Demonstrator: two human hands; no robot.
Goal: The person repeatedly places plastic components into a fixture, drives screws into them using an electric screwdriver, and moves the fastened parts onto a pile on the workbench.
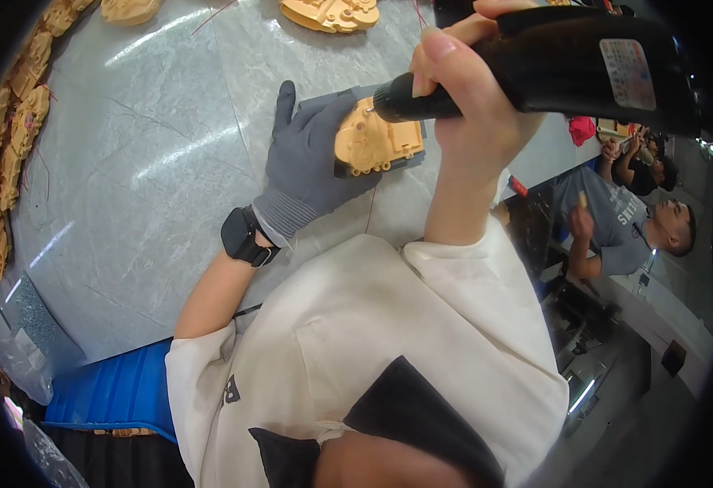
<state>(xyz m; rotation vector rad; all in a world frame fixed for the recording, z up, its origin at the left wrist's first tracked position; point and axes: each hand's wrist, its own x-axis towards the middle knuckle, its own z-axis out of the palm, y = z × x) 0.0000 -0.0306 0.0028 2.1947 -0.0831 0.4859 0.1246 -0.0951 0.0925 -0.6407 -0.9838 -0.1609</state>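
Note:
My left hand (308, 167), in a grey glove, grips the left side of a yellow plastic housing (369, 146); one finger sticks out away from it. The housing has round bosses and rests on a dark grey block-like fixture (412, 160) on the table. My bare right hand (482, 93) is wrapped round a black electric screwdriver (556, 53), held tilted from the upper right. Its tip comes down at the housing's upper edge, close to my left fingers. Whether the bit sits on a screw is too small to tell.
More yellow housings (17, 154) lie piled along the table's left edge, and others (332, 12) at the far side. A blue plastic bin (117, 390) is at the lower left, beside a clear plastic bag (25, 362). Co-workers (625, 215) are off to the right.

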